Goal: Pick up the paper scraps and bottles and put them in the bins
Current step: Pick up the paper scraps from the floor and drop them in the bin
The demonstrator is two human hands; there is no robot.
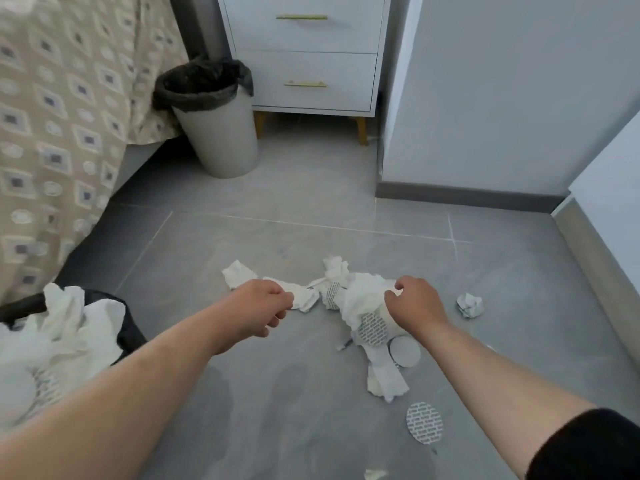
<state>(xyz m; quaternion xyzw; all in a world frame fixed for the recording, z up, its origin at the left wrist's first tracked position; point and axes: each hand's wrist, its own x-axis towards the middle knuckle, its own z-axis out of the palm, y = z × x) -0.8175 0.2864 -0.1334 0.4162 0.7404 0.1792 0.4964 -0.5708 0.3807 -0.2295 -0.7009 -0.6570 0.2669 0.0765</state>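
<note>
White paper scraps (349, 296) lay in a loose heap on the grey floor (277, 393), with printed round discs (424, 422) among and below them. The left hand (261, 308) had its fingers curled shut on a strip at the heap's left end; the right hand (414, 304) pinched the crumpled mass at its right. A small paper ball (470, 305) sat apart to the right. A dark bin (128, 327), full of paper, stood at the near left; a grey bin (218, 133) stood beside the nightstand (304, 53).
</note>
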